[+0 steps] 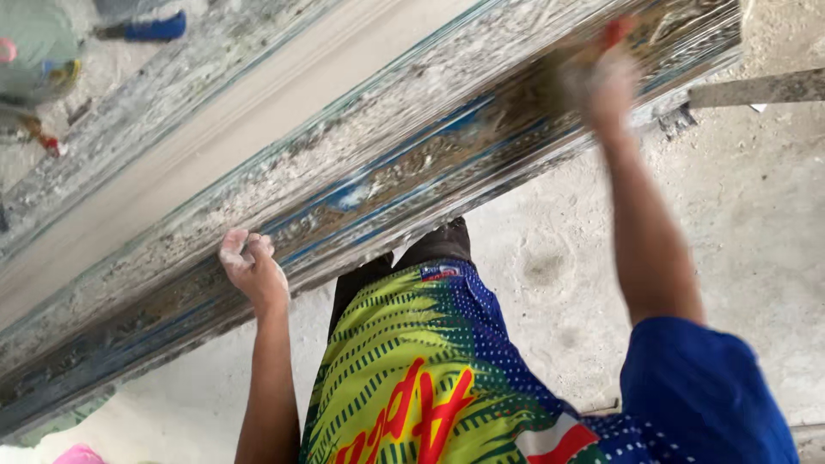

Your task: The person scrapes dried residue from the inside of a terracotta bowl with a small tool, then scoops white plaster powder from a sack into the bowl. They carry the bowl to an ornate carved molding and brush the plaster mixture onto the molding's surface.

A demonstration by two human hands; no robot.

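A long mould (404, 163) with a crusted blue and grey rim runs slantwise across the view, its middle channel (258, 112) pale and smooth. My left hand (251, 271), dusted white, grips the mould's near edge. My right hand (606, 82) is blurred at the upper right, closed on a brush with a red handle (614, 33) and bristles (550, 77) pressed against the mould's rim. My patterned green, yellow and blue shorts (430, 369) and blue sleeve (705, 387) fill the bottom.
A dusty concrete floor (756, 223) lies right of the mould. A grey bar (756, 88) sticks out at the right edge. A blue-handled tool (150, 28) and a greenish container (39, 51) sit at the upper left. Something pink (79, 454) shows at the bottom left.
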